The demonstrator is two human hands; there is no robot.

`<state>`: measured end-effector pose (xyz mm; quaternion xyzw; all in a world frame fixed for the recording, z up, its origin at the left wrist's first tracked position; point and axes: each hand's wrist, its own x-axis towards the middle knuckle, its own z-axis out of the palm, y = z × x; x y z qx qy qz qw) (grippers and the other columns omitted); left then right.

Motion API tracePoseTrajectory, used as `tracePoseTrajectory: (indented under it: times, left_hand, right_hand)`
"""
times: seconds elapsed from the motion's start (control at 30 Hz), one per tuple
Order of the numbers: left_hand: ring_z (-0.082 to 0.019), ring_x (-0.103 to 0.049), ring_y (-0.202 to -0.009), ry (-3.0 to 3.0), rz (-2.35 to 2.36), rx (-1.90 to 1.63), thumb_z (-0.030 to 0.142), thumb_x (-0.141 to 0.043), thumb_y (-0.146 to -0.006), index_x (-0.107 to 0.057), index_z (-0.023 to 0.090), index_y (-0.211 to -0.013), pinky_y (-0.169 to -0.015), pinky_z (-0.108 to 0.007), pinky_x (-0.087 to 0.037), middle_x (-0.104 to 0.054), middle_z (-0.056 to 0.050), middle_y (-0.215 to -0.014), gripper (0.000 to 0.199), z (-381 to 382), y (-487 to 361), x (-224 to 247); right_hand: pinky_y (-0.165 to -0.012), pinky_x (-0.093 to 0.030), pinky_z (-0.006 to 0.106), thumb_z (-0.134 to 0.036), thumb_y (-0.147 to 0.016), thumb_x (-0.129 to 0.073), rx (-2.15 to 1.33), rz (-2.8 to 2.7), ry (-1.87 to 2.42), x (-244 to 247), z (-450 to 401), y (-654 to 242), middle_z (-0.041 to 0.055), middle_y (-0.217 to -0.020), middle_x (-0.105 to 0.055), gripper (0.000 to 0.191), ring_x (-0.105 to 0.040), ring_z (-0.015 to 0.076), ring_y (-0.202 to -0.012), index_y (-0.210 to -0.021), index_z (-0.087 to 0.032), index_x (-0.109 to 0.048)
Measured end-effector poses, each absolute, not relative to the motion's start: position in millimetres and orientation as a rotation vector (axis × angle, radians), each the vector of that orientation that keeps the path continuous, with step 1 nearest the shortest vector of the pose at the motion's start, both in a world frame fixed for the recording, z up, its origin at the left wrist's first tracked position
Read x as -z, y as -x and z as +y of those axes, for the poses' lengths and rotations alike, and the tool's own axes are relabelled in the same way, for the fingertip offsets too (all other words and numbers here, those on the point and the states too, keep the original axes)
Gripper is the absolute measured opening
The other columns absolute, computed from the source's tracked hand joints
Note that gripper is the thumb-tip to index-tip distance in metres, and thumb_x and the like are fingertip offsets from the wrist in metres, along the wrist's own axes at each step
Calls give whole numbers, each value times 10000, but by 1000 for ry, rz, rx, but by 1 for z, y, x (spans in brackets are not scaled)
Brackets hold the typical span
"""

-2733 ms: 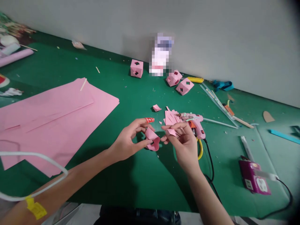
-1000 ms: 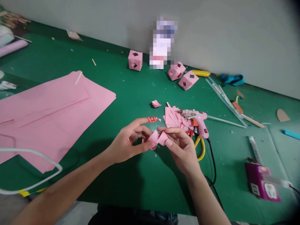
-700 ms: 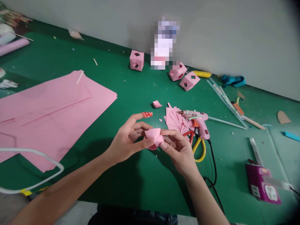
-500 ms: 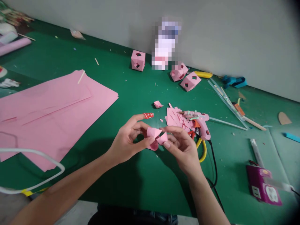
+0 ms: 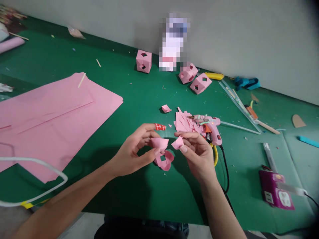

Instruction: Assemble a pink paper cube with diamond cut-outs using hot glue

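My left hand pinches a curved pink paper shape between thumb and fingers; a diamond-shaped gap shows through its lower part. Red patterned tape wraps the tip of my left index finger. In my right hand a small folded pink paper piece is held between thumb and index finger, apart from the left one by a narrow gap. Just beyond both hands lies another small folded pink piece. Right of it, a pink glue gun rests on a heap of pink paper pieces.
Pink paper cubes with diamond holes stand near the wall, beside a blurred upright screen. Large pink sheets cover the left side. A white curved tube crosses the lower left. On the right sits a purple box with sockets.
My hands have drawn apart, separating the small right-hand piece from the left-hand shape, whose lower part now shows its opening. The view has shifted slightly.
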<state>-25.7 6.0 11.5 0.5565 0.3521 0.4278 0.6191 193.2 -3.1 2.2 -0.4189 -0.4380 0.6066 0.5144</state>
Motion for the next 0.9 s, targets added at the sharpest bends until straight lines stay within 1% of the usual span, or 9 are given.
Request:
tracePoseTrajectory:
  times: [0.1, 0.2, 0.37, 0.47, 0.57, 0.67, 0.77, 0.83, 0.9]
  left_hand:
    - [-133, -687, -782, -1148, 765, -950, 267, -683, -960, -502, 204, -1305, -699, -241, -547, -644, -5, -901, 394, 8, 28, -14]
    - [-127, -681, -782, -1112, 737, -908, 282, -693, -960, -509, 205, -1310, -678, -224, -526, -632, 3, -892, 403, 8, 28, -13]
    - [-120, -683, -826, -1140, 736, -877, 261, -675, -969, -524, 196, -1301, -721, -209, -535, -637, -9, -929, 371, 8, 26, -11]
    - [-110, -685, -857, -1183, 721, -893, 232, -655, -978, -539, 203, -1309, -762, -192, -546, -641, -14, -960, 352, 8, 25, -9]
    - [-118, -687, -939, -1234, 718, -934, 207, -654, -974, -575, 216, -1293, -829, -193, -563, -648, -34, -1048, 328, 8, 26, -6]
    - [-142, -679, -1042, -1240, 734, -969, 202, -666, -966, -615, 226, -1237, -879, -201, -573, -646, -51, -1140, 276, 7, 27, -3]
    - [-115, -676, -991, -1240, 705, -975, 183, -672, -961, -608, 242, -1247, -870, -176, -566, -659, -30, -1085, 299, 7, 27, -2]
    - [-98, -674, -954, -1239, 683, -967, 170, -673, -959, -603, 248, -1260, -854, -155, -559, -665, -20, -1052, 319, 7, 27, -3]
    - [-97, -676, -961, -1237, 665, -965, 167, -672, -959, -609, 247, -1259, -856, -151, -558, -665, -20, -1053, 317, 7, 26, -4]
  right_hand:
    - [-796, -643, 256, -236, -856, -830, -1461, -1054, 1014, -3, -4, -193, 25, -1164, -792, 203, -765, 135, -872, -1039, -286, -756]
    - [-768, -647, 256, -227, -860, -824, -1485, -1059, 1017, -3, -6, -191, 32, -1173, -791, 207, -767, 138, -858, -1049, -281, -763]
    - [-780, -636, 205, -162, -870, -806, -1522, -1063, 983, -5, -8, -189, 1, -1174, -796, 241, -765, 104, -869, -1062, -305, -784]
    - [-787, -634, 193, -154, -877, -799, -1535, -1059, 981, -6, -9, -188, -3, -1176, -797, 247, -767, 96, -874, -1068, -310, -791]
    - [-791, -637, 195, -153, -874, -802, -1544, -1055, 987, -7, -9, -188, 1, -1172, -800, 243, -770, 100, -882, -1061, -307, -797]
    - [-751, -637, 185, -153, -867, -808, -1545, -1057, 1000, -8, -9, -187, -1, -1148, -806, 244, -771, 101, -864, -1054, -310, -802]
    - [-705, -631, 165, -161, -859, -819, -1558, -1056, 1006, -8, -9, -186, -3, -1131, -810, 243, -768, 96, -846, -1047, -314, -806]
    - [-718, -628, 152, -162, -852, -826, -1570, -1051, 1001, -8, -9, -185, -4, -1148, -806, 245, -763, 84, -846, -1045, -312, -808]
    - [-753, -628, 148, -162, -846, -833, -1574, -1043, 995, -8, -10, -184, -5, -1160, -803, 246, -761, 79, -865, -1042, -310, -810]
